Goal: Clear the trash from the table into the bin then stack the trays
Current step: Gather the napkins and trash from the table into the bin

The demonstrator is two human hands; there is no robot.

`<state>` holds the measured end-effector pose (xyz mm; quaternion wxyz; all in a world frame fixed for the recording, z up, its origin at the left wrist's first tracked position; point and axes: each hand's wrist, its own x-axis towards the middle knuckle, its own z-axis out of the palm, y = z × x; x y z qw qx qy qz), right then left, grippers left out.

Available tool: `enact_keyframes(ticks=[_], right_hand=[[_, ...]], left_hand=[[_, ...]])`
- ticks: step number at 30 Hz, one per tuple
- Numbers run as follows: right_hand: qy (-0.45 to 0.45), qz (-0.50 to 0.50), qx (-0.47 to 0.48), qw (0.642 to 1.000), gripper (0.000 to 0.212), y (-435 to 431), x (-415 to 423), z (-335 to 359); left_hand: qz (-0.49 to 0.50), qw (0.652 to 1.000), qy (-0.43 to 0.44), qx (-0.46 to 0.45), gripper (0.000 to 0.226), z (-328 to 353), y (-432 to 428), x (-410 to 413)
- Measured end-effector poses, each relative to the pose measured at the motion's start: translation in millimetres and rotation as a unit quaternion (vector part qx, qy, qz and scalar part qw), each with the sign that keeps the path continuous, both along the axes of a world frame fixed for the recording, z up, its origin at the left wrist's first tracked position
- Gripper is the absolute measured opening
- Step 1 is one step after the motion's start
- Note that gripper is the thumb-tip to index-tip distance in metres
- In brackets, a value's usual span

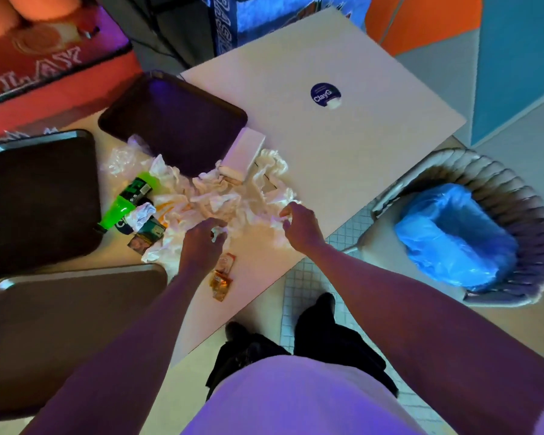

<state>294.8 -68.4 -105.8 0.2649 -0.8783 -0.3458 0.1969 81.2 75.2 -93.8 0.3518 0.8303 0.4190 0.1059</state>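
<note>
— Reaching over the table (358, 136), both arms out?
— Yes. The left hand (203, 243) pinches a paper scrap (215, 235), and the right hand (297, 224) has its fingers curled into the paper pile (220, 196). The bin (453, 233) is to the right of the table and the trays (41, 199) are on the left.
— Any writing?
— "ClayG" on the sticker (322, 94), "PLAY" on the mat (38, 64).

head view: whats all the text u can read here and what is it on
"ClayG": round blue sticker on the table; the small print above it is too small to read.
"PLAY": red mat at upper left, cut off by the frame edge.
White lettering on the blue box at the top: too blurred to read.
Label on the green bottle: blurred.
Print on the sauce packets: blurred.
</note>
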Motion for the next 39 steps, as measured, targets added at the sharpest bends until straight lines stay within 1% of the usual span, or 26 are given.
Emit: enact_keyframes(ticks=[4,7,10,12,16,20,22,24,28,31,35,39], right_hand=[[0.015,-0.056,-0.007,0.998,0.023,-53,64,7],[0.025,-0.108,-0.002,0.994,0.023,-106,117,14],[0.023,-0.187,0.001,0.982,0.037,-166,175,22],[0.024,-0.250,0.003,0.968,0.040,-209,212,21],[0.014,-0.318,-0.018,0.948,0.028,-283,272,18],[0.007,-0.394,-0.023,0.919,0.023,-351,319,19],[-0.008,-0.426,-0.032,0.904,0.023,-380,336,17],[-0.008,-0.470,-0.027,0.882,0.026,-409,356,17],[0.013,-0.528,-0.003,0.849,0.029,-448,392,19],[0.003,-0.560,0.000,0.829,0.028,-466,416,20],[0.004,-0.574,0.003,0.819,0.025,-475,443,16],[0.005,-0.566,0.011,0.825,0.026,-473,462,8]], left_hand=[[-0.066,0.998,0.006,0.003,0.030,12,-12,67],[-0.125,0.992,-0.006,0.012,0.038,20,-34,134],[-0.193,0.981,-0.014,0.005,0.035,32,-76,218],[-0.247,0.969,-0.014,0.003,0.030,39,-111,276],[-0.338,0.941,-0.029,-0.004,0.021,49,-177,373],[-0.437,0.898,-0.037,0.014,0.024,54,-245,460],[-0.459,0.888,-0.035,0.018,0.026,54,-272,494],[-0.477,0.878,-0.028,0.022,0.028,51,-297,526],[-0.485,0.874,-0.002,0.032,0.036,46,-330,574],[-0.480,0.877,0.018,0.016,0.039,37,-353,605],[-0.478,0.878,0.030,0.002,0.038,25,-384,639],[-0.470,0.882,0.035,-0.024,0.039,10,-405,668]])
